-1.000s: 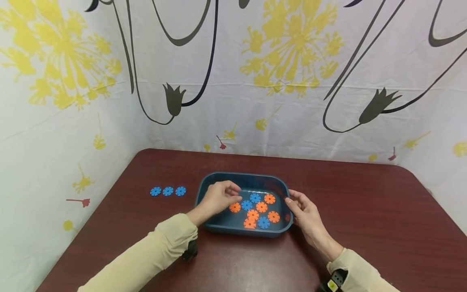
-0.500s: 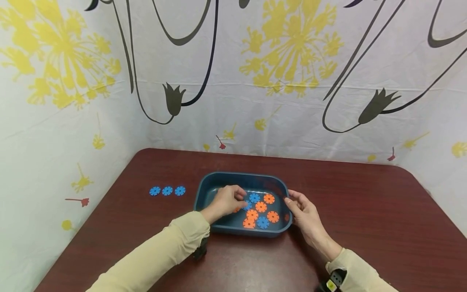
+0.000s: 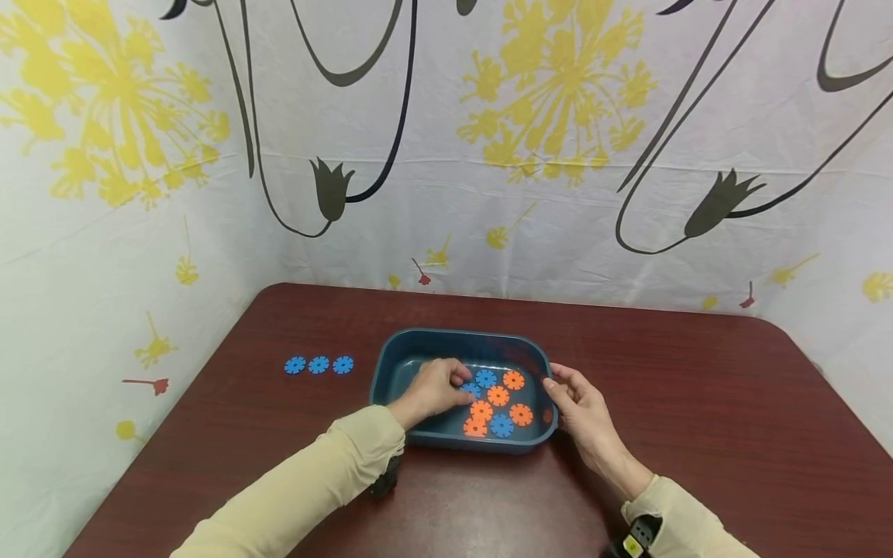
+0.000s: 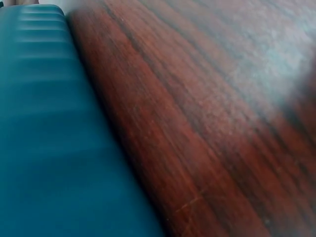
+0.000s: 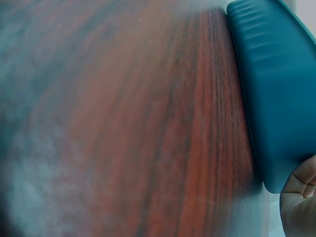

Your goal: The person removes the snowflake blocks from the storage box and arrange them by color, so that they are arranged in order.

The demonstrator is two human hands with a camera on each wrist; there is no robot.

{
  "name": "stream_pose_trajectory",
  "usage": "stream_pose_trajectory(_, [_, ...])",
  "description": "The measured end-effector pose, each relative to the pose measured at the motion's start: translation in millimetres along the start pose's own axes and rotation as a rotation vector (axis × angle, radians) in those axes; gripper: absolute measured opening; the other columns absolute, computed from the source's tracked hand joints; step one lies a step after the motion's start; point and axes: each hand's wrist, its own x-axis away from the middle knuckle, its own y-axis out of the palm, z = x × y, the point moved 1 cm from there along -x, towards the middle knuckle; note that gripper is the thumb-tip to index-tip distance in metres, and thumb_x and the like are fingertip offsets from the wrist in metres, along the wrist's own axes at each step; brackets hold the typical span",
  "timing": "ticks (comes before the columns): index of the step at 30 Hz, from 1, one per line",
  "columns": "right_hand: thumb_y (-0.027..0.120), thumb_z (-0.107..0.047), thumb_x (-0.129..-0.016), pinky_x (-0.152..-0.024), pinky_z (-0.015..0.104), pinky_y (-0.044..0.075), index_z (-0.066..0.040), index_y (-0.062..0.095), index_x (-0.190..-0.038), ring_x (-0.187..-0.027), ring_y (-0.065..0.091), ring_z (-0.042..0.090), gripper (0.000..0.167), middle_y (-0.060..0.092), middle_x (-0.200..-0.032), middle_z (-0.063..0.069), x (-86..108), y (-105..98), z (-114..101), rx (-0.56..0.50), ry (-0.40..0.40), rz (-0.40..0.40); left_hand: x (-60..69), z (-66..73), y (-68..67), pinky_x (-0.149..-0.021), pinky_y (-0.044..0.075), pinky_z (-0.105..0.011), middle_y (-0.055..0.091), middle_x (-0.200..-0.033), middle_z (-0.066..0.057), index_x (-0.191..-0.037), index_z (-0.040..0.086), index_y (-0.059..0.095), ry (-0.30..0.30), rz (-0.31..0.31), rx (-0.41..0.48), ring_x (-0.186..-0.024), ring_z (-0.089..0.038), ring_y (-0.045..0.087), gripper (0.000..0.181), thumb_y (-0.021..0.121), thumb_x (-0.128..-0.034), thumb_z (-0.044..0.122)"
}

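Observation:
My left hand (image 3: 434, 387) reaches into the dark blue plastic tray (image 3: 460, 445), its thumb and fingertips about a blue notched interlocking disc (image 3: 473, 390), partly covered by the fingers. Just beyond lie another blue disc (image 3: 486, 378) and an orange disc (image 3: 513, 380). Several more orange and blue discs are on the tray floor, two of the orange ones overlapping. With thumb on top and fingers outside, my right hand (image 3: 586, 411) grips the tray's right rim. The right wrist view shows part of that hand (image 5: 300, 197) against the tray's outer wall (image 5: 281, 98).
Three blue discs (image 3: 318, 365) lie in a row on the dark red wooden table (image 3: 698, 403), left of the tray. A patterned white cloth (image 3: 432, 217) hangs behind the table and along its left side.
My left hand has moved right inside the tray, from above an orange disc to the blue disc, and its fingers have lowered around it. The right hand stays on the rim.

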Motion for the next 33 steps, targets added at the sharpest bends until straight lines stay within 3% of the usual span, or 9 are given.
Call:
stream_pose_trajectory(10, [0.054,-0.027,-0.096,-0.063,0.027,0.054,-0.006,0.041,-0.136,-0.075,0.06,0.009,0.047,0.058,-0.096,0.001,-0.1,-0.1,1.1,0.005,0.006,0.003,-0.6,-0.6,3.5,-0.075,0.048,-0.034,0.061,-0.093,-0.004,-0.098,0.011,0.069,-0.003,0.013,-0.053,-0.089,-0.018,0.056,0.029,0.081,-0.0729,0.017])
stream_pose_trajectory(33, [0.054,-0.03,-0.096,-0.066,0.028,0.055,-0.007,0.04,-0.137,-0.082,0.062,0.011,0.048,0.057,-0.102,0.005,1.2,0.1,1.2,0.012,0.013,-0.006,0.5,0.1,4.2,-0.071,0.048,-0.031,0.061,-0.085,-0.001,-0.09,0.013,0.062,-0.014,0.048,-0.063,-0.08,-0.015,0.055,0.027,0.081,-0.0726,0.014])
